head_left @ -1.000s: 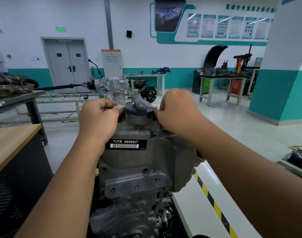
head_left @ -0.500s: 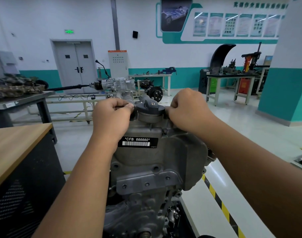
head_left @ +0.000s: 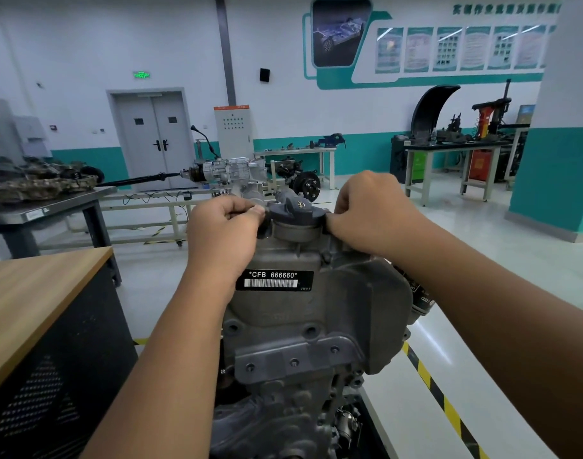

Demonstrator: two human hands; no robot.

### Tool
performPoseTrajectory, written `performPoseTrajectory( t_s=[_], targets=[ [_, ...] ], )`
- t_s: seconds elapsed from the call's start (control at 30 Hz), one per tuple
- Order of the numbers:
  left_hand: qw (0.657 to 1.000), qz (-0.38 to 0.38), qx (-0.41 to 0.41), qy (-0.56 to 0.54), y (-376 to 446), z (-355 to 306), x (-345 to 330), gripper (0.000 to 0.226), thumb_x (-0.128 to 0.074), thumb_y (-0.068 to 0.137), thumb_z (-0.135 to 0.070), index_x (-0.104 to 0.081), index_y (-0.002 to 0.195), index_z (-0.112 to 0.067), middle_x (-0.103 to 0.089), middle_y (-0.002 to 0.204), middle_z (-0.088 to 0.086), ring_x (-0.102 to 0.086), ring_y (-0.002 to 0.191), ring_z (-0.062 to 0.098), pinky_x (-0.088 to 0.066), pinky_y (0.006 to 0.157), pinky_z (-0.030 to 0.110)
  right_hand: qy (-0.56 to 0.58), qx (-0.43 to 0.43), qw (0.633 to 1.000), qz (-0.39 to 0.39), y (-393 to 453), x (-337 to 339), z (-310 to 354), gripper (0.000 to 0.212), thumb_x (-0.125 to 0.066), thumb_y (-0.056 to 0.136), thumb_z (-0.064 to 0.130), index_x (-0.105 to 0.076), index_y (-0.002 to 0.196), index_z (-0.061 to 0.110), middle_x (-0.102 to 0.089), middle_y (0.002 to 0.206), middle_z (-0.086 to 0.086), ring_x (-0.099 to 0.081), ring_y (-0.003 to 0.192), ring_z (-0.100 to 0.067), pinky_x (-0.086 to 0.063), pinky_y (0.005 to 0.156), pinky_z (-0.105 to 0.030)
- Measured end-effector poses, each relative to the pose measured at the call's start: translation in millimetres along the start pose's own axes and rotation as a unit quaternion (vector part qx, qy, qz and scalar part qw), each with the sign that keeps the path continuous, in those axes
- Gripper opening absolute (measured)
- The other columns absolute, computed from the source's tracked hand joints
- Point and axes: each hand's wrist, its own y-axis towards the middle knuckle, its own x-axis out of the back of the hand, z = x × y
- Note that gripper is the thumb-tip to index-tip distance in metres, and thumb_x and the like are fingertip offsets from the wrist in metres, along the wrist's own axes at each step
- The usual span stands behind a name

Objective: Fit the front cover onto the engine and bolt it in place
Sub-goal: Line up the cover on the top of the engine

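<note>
Behind the engine, two workbenches are standing along the teal-banded wall. One grey front cover, bearing one barcode label, is sitting against the engine. Two hands are curling at its top corners: left hand and right hand, flanking one filler cap; what each pinches is hidden.

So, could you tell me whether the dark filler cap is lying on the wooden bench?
No, the filler cap sits atop the engine, between both hands.
</note>
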Motion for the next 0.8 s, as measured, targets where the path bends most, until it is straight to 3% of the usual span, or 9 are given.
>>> performPoseTrajectory(
  t_s=[0.07, 0.13, 0.27, 0.4, 0.53, 0.6, 0.67, 0.73, 0.8],
  targets=[
    [1.000, 0.000, 0.003, -0.004, -0.2, -0.1, 0.3, 0.026, -0.075, 0.089, -0.016, -0.069, 0.069, -0.032, -0.072, 0.076, -0.017, -0.066, 0.084, 0.000, -0.044, 0.069, 0.017, 0.015, -0.005, 1.000, -0.004, 0.5, -1.4, -0.6, 0.019, -0.069, 0.091, 0.022, -0.071, 0.077, 0.009, -0.068, 0.080, -0.006, -0.065, 0.082, -0.021, -0.055, 0.069, -0.032],
    [1.000, 0.000, 0.004, 0.000, -0.4, -1.6, 0.6, 0.026, -0.075, 0.089, -0.017, -0.068, 0.069, -0.033, -0.071, 0.078, -0.018, -0.067, 0.089, 0.002, -0.045, 0.072, 0.019, 0.011, 0.000, 1.000, -0.002, 0.9, -6.6, 1.2, 0.017, -0.064, 0.095, 0.019, -0.070, 0.084, 0.008, -0.068, 0.086, -0.009, -0.065, 0.083, -0.024, -0.058, 0.073, -0.036],
    [1.000, 0.002, 0.000, 0.010, -2.5, -2.8, 0.4, 0.024, -0.075, 0.088, -0.019, -0.067, 0.069, -0.032, -0.075, 0.098, -0.007, -0.066, 0.109, 0.016, -0.049, 0.094, 0.031, -0.034, 0.018, 0.999, -0.010, -0.6, -5.7, 0.1, 0.020, -0.061, 0.097, 0.023, -0.071, 0.089, 0.007, -0.066, 0.088, -0.009, -0.062, 0.081, -0.024, -0.055, 0.071, -0.035],
    [1.000, 0.003, 0.006, 0.015, -2.1, -4.5, 1.0, 0.023, -0.074, 0.088, -0.020, -0.067, 0.070, -0.032, -0.072, 0.094, -0.012, -0.066, 0.106, 0.015, -0.045, 0.090, 0.027, -0.011, 0.005, 1.000, -0.005, -0.9, -4.9, -0.2, 0.021, -0.065, 0.096, 0.027, -0.071, 0.084, 0.010, -0.067, 0.088, -0.008, -0.063, 0.085, -0.025, -0.054, 0.075, -0.036],
    [1.000, 0.004, 0.011, 0.011, -3.1, -4.1, 2.0, 0.022, -0.075, 0.088, -0.021, -0.068, 0.070, -0.032, -0.072, 0.089, -0.014, -0.066, 0.102, 0.012, -0.045, 0.088, 0.026, -0.045, 0.014, 0.998, -0.031, -1.6, -12.7, 1.0, 0.030, -0.058, 0.099, 0.033, -0.058, 0.074, 0.017, -0.058, 0.079, -0.007, -0.059, 0.082, -0.030, -0.053, 0.074, -0.040],
    [1.000, 0.000, 0.009, 0.012, -2.4, -3.8, 1.6, 0.025, -0.075, 0.088, -0.020, -0.068, 0.068, -0.032, -0.071, 0.086, -0.016, -0.066, 0.098, 0.008, -0.044, 0.085, 0.024, -0.014, 0.014, 0.999, -0.047, -0.5, -10.7, -9.5, 0.029, -0.063, 0.091, 0.045, -0.060, 0.072, 0.023, -0.066, 0.084, -0.004, -0.062, 0.087, -0.027, -0.055, 0.080, -0.040],
    [1.000, 0.004, 0.006, 0.014, -2.9, -4.5, 1.4, 0.026, -0.075, 0.089, -0.018, -0.067, 0.069, -0.033, -0.071, 0.089, -0.016, -0.065, 0.096, 0.004, -0.044, 0.083, 0.022, 0.047, 0.005, 0.998, -0.036, 0.7, -9.6, -20.8, 0.026, -0.069, 0.085, 0.053, -0.067, 0.084, 0.028, -0.068, 0.090, 0.006, -0.062, 0.089, -0.019, -0.052, 0.079, -0.035],
    [1.000, 0.010, 0.003, 0.006, -1.9, -3.2, 1.0, 0.027, -0.074, 0.089, -0.017, -0.066, 0.070, -0.034, -0.069, 0.087, -0.019, -0.063, 0.089, -0.004, -0.043, 0.075, 0.016, 0.198, -0.022, 0.979, 0.032, 2.1, -12.0, -27.0, 0.029, -0.072, 0.088, 0.052, -0.075, 0.094, 0.024, -0.074, 0.088, 0.009, -0.067, 0.084, -0.011, -0.049, 0.072, -0.028],
    [1.000, 0.015, -0.003, 0.001, -0.2, -1.0, 1.3, 0.027, -0.075, 0.089, -0.017, -0.067, 0.070, -0.035, -0.069, 0.081, -0.022, -0.062, 0.081, -0.010, -0.042, 0.067, 0.009, 0.318, -0.056, 0.941, 0.100, -0.2, -17.3, -31.4, 0.029, -0.068, 0.095, 0.047, -0.080, 0.091, 0.020, -0.079, 0.081, 0.004, -0.072, 0.072, -0.010, -0.050, 0.063, -0.024]
  ],
)
